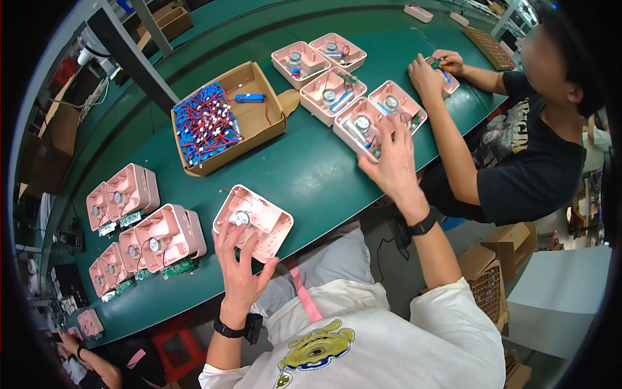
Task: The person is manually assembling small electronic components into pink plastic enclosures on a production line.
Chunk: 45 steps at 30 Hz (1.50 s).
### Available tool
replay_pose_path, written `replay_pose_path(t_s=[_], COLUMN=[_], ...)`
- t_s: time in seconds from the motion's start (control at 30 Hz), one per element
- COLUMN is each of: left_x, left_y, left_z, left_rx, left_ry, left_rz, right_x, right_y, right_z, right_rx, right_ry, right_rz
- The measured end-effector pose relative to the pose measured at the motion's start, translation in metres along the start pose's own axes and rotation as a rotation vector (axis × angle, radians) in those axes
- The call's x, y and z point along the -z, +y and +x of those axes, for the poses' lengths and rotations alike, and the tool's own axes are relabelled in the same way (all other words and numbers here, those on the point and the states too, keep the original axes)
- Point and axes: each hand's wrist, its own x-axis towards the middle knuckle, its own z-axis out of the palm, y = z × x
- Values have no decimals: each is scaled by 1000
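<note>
Our left grip [242, 273] spreads open over a pink housing [273, 235] by the tabletop [314, 188] edge; our right grip [394, 162], also open, overhangs a farther housing [348, 133] (contact unclear). Bare room separates them.

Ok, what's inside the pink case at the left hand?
Inside the pink case sits a round silver speaker. The left hand covers part of the case, so whatever lies directly beneath is hidden.

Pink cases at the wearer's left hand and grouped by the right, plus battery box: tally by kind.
Pink cases: 6 (1 at left hand, 5 grouped by right hand)
Battery box: 1
Total: 7
</note>
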Motion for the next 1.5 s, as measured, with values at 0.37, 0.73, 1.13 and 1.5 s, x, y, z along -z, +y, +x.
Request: replay_pose_path(t_s=[0.37,0.73,1.13,1.5], left_x=[16,19,7,-6], left_y=[-15,-5,-18,-26], left_z=[10,1,21,42], left_rx=[-63,185,759,673], left_ry=[-79,200,119,131], left_rz=[-53,-95,-827,-888], right_x=[44,-41,-6,3], right_y=[-44,-155,-175,-167], right_z=[21,47,57,47], right_rx=[254,146,-170,-186], right_ry=[70,-615,-859,-887], right_rz=[-41,518,1421,1676])
